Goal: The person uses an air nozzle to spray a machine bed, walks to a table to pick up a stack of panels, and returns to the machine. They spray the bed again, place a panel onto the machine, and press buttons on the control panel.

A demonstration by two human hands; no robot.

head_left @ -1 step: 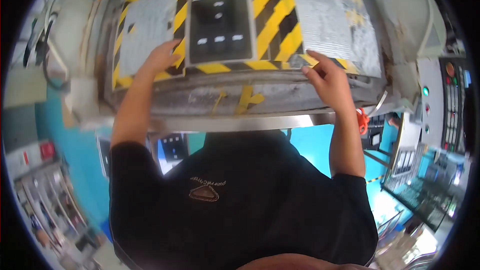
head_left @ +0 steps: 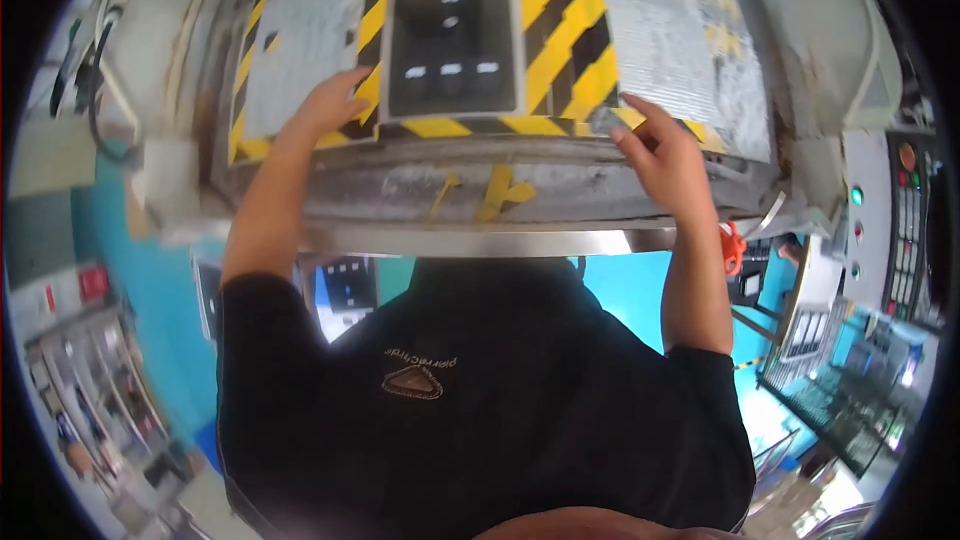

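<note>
A dark, glossy rectangular panel (head_left: 455,48) in a thin silver frame lies on the machine bed, with several small white patches on its face. Yellow-and-black striped tape (head_left: 575,50) surrounds it. To its left, my left hand (head_left: 335,103) hovers over or rests on the tape, fingers apart and holding nothing; contact is hard to tell. My right hand (head_left: 665,155) is at the bed's front right, thumb and index finger spread, nothing in its grasp. Its fingertips are near the lower corner of a grey ribbed metal plate (head_left: 665,50), apart from the panel.
A matching grey plate (head_left: 305,50) lies on the left of the bed. The metal front edge (head_left: 480,243) runs before my body. An orange-red handle (head_left: 733,248) is beside my right forearm. A control board with buttons (head_left: 880,215) stands at right. Another dark panel (head_left: 348,285) is below the edge.
The whole view has shifted slightly, so the panel and bed appear a little further right and up. Both hands keep nearly the same pose.
</note>
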